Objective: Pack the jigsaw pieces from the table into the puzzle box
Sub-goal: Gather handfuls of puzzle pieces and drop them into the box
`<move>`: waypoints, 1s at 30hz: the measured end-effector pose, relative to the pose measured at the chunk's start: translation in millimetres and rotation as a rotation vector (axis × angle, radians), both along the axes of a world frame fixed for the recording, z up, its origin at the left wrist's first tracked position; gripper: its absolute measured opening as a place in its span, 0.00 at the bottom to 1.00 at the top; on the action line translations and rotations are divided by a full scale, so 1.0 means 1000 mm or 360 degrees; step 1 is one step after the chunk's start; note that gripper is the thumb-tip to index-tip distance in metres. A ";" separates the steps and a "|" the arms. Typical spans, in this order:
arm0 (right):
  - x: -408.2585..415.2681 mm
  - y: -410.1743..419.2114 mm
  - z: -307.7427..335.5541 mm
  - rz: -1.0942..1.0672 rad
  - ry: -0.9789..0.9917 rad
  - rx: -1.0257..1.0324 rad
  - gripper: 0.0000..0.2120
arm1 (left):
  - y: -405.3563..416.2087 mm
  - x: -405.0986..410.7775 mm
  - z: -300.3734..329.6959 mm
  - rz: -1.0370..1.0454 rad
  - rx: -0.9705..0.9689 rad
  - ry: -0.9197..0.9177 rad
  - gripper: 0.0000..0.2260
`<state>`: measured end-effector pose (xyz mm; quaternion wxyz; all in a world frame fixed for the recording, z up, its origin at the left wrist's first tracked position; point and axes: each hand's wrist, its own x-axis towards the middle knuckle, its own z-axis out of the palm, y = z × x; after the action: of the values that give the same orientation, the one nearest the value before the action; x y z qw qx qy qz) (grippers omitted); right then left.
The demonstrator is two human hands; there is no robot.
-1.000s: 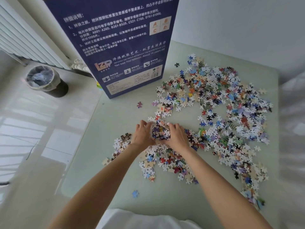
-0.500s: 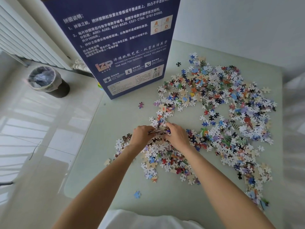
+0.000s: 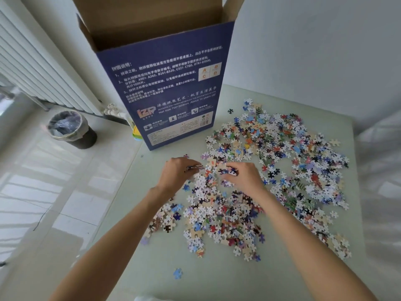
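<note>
Head view: puzzle box (image 3: pixel 173 101) top cut off.

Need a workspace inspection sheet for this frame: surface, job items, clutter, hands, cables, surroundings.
Surface: pale green table, pieces strewn over its middle and right.
Job's things: jigsaw pieces loose in a wide spread; blue puzzle box upright at the table's far left, top flaps open, inside not visible.
Clutter: yellow-green object behind the box, mostly hidden.
Hands: left hand holds a small bunch of pieces; right hand curled over a clump of pieces.
Cables: thin dark line on the floor, cannot tell what it is.
Surroundings: white radiator, lined bin on tiled floor, white wall.
</note>
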<state>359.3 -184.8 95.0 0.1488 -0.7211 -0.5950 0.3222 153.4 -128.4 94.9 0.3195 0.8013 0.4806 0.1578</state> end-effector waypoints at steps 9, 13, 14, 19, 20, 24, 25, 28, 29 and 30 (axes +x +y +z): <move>0.004 0.105 0.182 0.0081 0.0176 0.0805 0.17 | 0.090 -0.021 0.207 -0.0003 0.1200 -0.0281 0.10; -0.005 0.160 0.230 0.0141 0.0120 0.1185 0.14 | 0.130 -0.029 0.255 0.0174 0.1370 -0.0276 0.09; -0.009 0.174 0.239 0.0155 0.0133 0.1262 0.13 | 0.139 -0.029 0.256 0.0204 0.1341 -0.0219 0.09; -0.026 0.217 0.247 0.0306 0.0061 0.1357 0.10 | 0.162 -0.022 0.232 0.0162 0.1157 0.0140 0.11; -0.029 0.221 0.248 0.0385 0.0013 0.1339 0.10 | 0.164 -0.022 0.229 0.0146 0.1147 0.0202 0.11; -0.030 0.228 0.241 0.0621 -0.0240 0.1177 0.11 | 0.167 -0.023 0.225 0.0214 0.1128 0.0424 0.12; -0.030 0.230 0.240 0.0647 -0.0288 0.1131 0.12 | 0.168 -0.024 0.226 0.0239 0.1109 0.0450 0.12; -0.032 0.234 0.238 0.0671 -0.0382 0.1042 0.15 | 0.170 -0.025 0.227 0.0249 0.1022 0.0429 0.12; -0.032 0.235 0.238 0.0665 -0.0399 0.1021 0.16 | 0.170 -0.025 0.227 0.0247 0.1017 0.0426 0.12; -0.032 0.236 0.238 0.0663 -0.0415 0.1002 0.17 | 0.170 -0.025 0.227 0.0249 0.1022 0.0425 0.12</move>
<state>327.2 50.8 332.6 0.2172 -0.5391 -0.8120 0.0532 128.4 41.3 321.9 -0.0272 0.8352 0.5038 0.2186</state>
